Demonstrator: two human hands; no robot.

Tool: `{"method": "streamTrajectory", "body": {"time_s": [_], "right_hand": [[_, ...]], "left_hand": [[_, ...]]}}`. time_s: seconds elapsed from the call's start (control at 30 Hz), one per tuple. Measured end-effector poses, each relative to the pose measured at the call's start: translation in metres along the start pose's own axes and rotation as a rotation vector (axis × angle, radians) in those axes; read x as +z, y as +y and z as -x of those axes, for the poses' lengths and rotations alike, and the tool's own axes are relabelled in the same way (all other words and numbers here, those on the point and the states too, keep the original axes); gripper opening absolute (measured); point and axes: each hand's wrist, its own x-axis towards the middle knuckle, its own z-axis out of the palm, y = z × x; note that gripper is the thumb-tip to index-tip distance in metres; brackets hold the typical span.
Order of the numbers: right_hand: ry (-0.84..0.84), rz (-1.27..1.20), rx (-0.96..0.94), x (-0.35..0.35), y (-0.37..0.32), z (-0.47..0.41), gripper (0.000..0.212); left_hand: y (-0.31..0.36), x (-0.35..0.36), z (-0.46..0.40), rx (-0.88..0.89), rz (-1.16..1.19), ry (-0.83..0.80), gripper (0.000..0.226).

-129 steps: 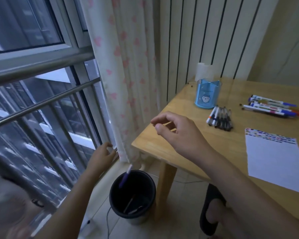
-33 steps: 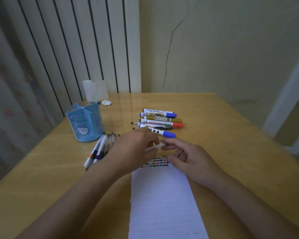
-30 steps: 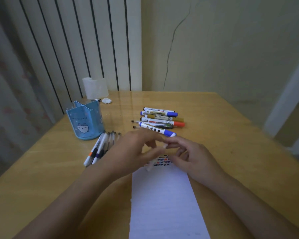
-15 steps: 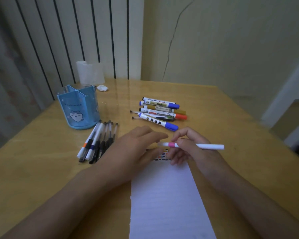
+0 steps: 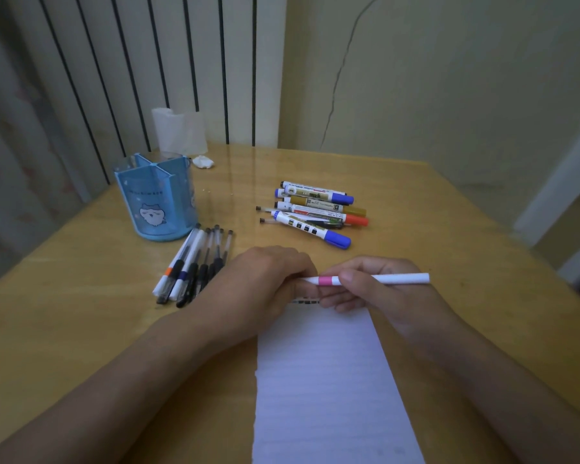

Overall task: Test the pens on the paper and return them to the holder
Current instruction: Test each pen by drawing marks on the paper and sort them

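A white pen with a pink band [image 5: 392,278] lies level above the top edge of the lined paper [image 5: 329,380]. My right hand [image 5: 372,289] grips its middle. My left hand [image 5: 265,283] pinches the pen's left end, which is partly hidden by the fingers. Small colour marks run along the paper's top edge, mostly covered by my hands. The blue divided pen holder [image 5: 156,195] stands at the back left with no pens showing in it. Several thin pens [image 5: 195,262] lie beside it, and several thick markers [image 5: 315,212] lie further right.
The wooden table [image 5: 81,313] ends at a striped wall panel behind. A white tissue roll [image 5: 178,128] and a crumpled scrap [image 5: 203,161] sit behind the holder. A curtain hangs at the far left.
Earlier I dropped a pen in the floor bin, then turned to the table. Within the last second my right hand lifted the pink-banded pen level and my left hand closed on its left end.
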Motion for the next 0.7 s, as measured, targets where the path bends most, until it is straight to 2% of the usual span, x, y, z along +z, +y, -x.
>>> {"method": "streamTrajectory", "body": {"time_s": [0.13,0.27,0.33,0.47,0.6,0.7], "right_hand": [[-0.017,0.018,-0.018,-0.007,-0.01,0.003,0.017],[0.185,0.022,0.009,-0.037,-0.023,0.004,0.021],[0.202,0.05,0.046,-0.039,-0.02,0.003,0.018],[0.137,0.159,0.049,-0.029,-0.007,0.002,0.011],[0.155,0.232,0.037,-0.027,0.006,-0.002,0.005],[0.165,0.309,0.023,-0.026,0.012,-0.005,0.01]], "left_hand": [[-0.007,-0.007,0.001,-0.045,-0.07,-0.062,0.012],[-0.019,-0.031,0.001,-0.213,0.022,0.084,0.018],[-0.017,-0.033,0.0,-0.211,0.016,0.094,0.016],[-0.019,-0.02,0.003,-0.191,-0.045,0.015,0.013],[-0.021,-0.012,0.003,-0.165,-0.089,-0.018,0.021],[-0.018,-0.009,0.004,-0.157,-0.085,-0.076,0.015]]}}
